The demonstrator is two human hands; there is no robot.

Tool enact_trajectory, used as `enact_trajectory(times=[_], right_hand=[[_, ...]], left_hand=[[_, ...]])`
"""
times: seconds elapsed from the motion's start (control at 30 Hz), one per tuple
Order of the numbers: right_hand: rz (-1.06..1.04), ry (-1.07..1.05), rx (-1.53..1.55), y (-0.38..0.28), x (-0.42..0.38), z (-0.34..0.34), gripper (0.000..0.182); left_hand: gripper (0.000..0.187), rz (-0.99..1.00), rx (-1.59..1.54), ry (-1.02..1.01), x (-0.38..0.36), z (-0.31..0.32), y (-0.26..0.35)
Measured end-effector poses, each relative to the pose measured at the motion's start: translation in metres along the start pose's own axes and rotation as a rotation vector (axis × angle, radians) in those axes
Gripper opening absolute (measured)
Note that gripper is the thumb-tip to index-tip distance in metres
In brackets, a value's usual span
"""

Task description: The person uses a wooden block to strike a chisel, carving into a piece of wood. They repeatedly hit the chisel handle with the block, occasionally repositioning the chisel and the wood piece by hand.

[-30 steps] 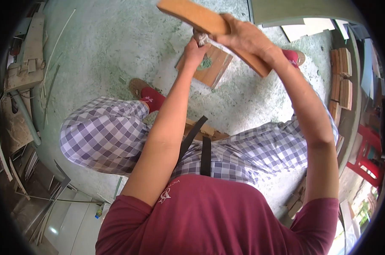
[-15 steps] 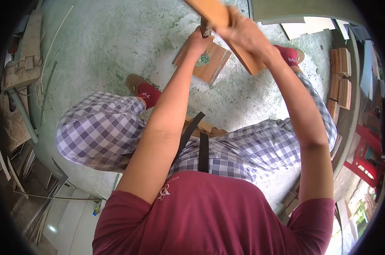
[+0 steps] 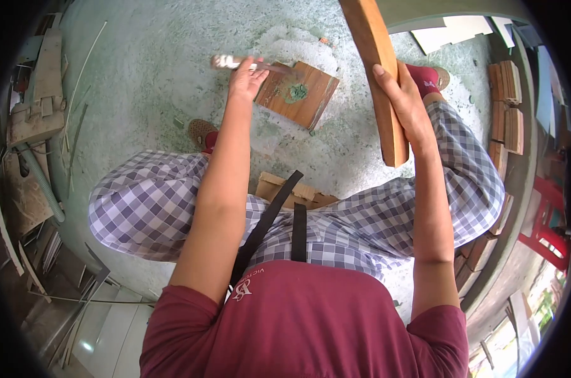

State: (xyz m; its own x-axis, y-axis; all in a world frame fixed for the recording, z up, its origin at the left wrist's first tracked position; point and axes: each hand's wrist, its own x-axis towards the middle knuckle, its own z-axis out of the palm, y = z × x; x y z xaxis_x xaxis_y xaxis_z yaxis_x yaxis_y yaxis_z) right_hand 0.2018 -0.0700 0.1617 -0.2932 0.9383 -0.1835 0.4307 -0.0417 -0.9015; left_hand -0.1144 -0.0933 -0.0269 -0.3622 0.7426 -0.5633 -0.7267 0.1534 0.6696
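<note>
My right hand (image 3: 408,107) grips a thick, narrow wooden board (image 3: 380,82), its thumb laid over the face and the board's lower end pointing toward me. My left hand (image 3: 247,79) is turned partly palm up around a slim tool with a pale, blurred handle (image 3: 225,61); its thin dark shaft or blade reaches right, over a square wooden board (image 3: 310,104). The tool is smeared by motion, so I cannot tell its exact kind. On the square board, which lies flat on the floor, is a small pile of green crumbs (image 3: 295,94).
Wood pieces (image 3: 507,82) are stacked along the right wall, with white sheets (image 3: 452,31) at the upper right. A red plastic stool (image 3: 545,223) stands beyond the ledge. Scrap wood (image 3: 36,123) lines the left side. Cardboard-like pieces (image 3: 273,189) lie between my legs.
My hands have moved apart: the left went left and down with the tool, now swung sideways. The right came right and down, turning the narrow board more upright. The square board is uncovered.
</note>
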Motion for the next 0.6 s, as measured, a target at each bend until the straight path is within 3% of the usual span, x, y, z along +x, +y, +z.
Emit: enact_trajectory(times=[0.03, 0.07, 0.13, 0.27, 0.4, 0.6], right_hand=[[0.024, -0.003, 0.034, 0.001, 0.0, 0.0, 0.074], [0.031, -0.003, 0.039, 0.002, 0.003, -0.001, 0.074], [0.036, 0.019, 0.013, 0.004, 0.009, -0.003, 0.073], [0.064, 0.001, 0.057, 0.004, 0.012, -0.004, 0.073], [0.046, 0.025, 0.024, 0.012, 0.013, -0.005, 0.076], [0.06, 0.05, 0.01, 0.011, 0.006, -0.002, 0.082]], left_hand=[[0.032, 0.03, -0.251, 0.055, -0.009, -0.006, -0.001], [0.032, 0.026, -0.244, 0.059, -0.018, -0.009, -0.002], [0.035, 0.178, -0.133, 0.182, -0.034, -0.01, -0.003], [0.041, 0.251, 0.084, 0.314, -0.045, 0.01, -0.009], [0.039, 0.34, 0.283, 0.316, -0.05, 0.027, -0.017], [0.035, 0.379, 0.324, 0.246, -0.059, 0.039, -0.033]])
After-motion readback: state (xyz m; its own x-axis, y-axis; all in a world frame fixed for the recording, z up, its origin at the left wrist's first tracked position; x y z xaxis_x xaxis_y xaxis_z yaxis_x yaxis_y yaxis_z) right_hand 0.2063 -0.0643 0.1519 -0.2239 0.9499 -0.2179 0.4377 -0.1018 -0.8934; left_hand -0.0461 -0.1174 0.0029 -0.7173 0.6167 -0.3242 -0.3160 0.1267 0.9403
